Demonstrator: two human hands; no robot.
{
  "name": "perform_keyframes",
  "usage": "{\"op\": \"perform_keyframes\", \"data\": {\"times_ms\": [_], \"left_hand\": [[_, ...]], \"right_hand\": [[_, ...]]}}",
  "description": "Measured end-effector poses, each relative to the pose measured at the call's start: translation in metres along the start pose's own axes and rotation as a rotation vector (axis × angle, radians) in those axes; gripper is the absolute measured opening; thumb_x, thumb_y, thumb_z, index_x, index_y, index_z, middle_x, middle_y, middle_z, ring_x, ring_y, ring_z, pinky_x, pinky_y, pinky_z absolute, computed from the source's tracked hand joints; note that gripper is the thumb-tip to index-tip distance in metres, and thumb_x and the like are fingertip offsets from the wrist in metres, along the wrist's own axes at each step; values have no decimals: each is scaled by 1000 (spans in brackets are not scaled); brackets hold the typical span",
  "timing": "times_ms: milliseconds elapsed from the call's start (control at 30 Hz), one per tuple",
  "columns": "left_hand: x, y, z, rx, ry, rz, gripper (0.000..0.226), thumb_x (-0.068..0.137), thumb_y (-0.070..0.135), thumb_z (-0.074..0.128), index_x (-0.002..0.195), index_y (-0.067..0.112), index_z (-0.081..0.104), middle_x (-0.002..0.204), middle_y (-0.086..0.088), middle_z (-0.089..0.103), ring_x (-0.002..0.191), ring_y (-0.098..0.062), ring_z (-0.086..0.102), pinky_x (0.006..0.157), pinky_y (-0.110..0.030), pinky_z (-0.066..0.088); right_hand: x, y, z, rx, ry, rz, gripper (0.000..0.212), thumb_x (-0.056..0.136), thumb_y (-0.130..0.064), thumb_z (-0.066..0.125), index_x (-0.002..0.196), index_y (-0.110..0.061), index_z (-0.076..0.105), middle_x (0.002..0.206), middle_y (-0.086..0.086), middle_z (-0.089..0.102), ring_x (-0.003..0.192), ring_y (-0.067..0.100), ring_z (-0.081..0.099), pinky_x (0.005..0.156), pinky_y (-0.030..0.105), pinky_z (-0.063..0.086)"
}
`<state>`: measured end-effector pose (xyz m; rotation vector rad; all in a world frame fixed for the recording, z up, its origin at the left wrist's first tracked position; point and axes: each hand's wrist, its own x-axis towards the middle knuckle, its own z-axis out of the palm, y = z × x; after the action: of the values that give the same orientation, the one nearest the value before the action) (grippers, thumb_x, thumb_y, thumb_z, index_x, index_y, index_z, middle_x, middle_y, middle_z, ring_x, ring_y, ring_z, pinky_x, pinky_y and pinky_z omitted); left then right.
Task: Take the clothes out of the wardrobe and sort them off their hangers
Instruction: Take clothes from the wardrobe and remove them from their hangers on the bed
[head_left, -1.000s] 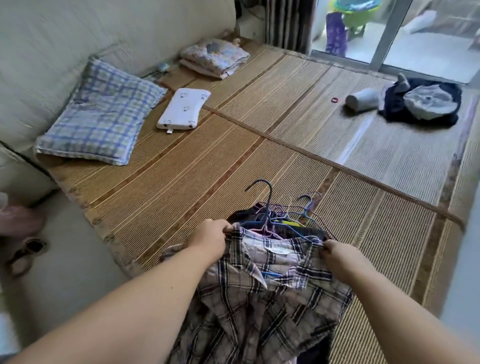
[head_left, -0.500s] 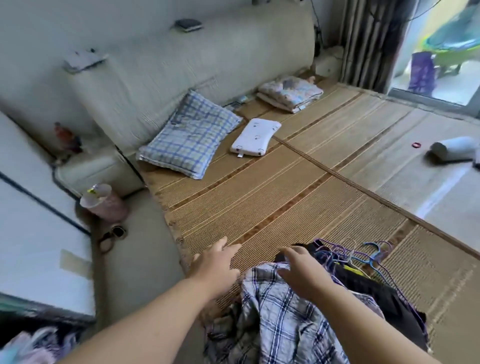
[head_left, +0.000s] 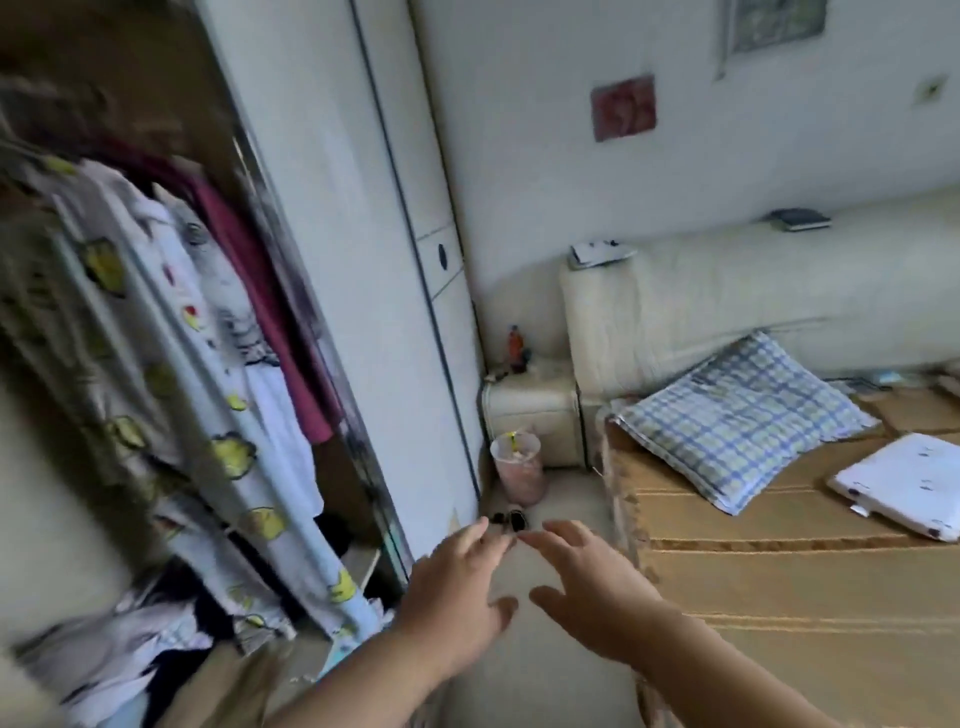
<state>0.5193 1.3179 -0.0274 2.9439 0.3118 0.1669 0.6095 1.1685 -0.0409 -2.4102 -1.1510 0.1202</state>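
Bedroom wardrobe stood open; clothes inside looked soft, light, best lifted by hangers. Left hand and right hand: fingers spread, empty.

The wardrobe door is smooth and white; left of it hang printed cloth garments, right of it lies a ribbed woven mat.

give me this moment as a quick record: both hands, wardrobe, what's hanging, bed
left hand: open, fingers spread, holding nothing
right hand: open, holding nothing, beside the left
wardrobe: open on the left side, white door next to the gap
hanging: pale printed garment, maroon garment, both blurred
wardrobe bottom: heap of clothes
bed: woven mat with checked pillow on it
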Motion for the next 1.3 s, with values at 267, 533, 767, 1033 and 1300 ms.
{"op": "perform_keyframes", "data": {"times_ms": [267,533,767,1033,1300], "left_hand": [[-8,-156,-131,60,375,-238,61,83,45,52,140,40,31,153,7,24,139,-15,25,111,-35,27],[37,-245,-263,134,700,-403,58,81,41,57,136,35,39,144,5,36,130,-20,40,100,-38,40],[90,-293,-357,220,829,-485,57,80,36,59,135,30,45,140,0,41,122,-25,47,99,-37,44],[165,-345,-426,450,899,-532,59,79,36,61,135,31,46,147,-3,37,133,-24,37,108,-39,35],[201,-384,-452,603,652,-700,69,83,71,39,144,41,26,159,7,12,144,-19,13,113,-49,17]], "right_hand": [[145,-162,-21,-9,114,-330,61,86,-44,54,141,-44,29,152,-8,25,133,16,38,106,30,33],[258,-270,-76,64,320,-527,62,87,-41,59,142,-37,32,147,-7,33,120,15,50,101,31,41],[372,-319,-124,142,408,-630,64,85,-41,62,142,-32,35,141,1,40,116,21,53,99,30,43],[544,-363,-158,335,407,-702,61,85,-40,61,141,-28,40,131,8,53,109,26,58,89,27,45],[680,-425,-185,343,324,-597,60,78,-57,64,110,-8,57,111,15,62,99,32,60,71,28,39]]}}
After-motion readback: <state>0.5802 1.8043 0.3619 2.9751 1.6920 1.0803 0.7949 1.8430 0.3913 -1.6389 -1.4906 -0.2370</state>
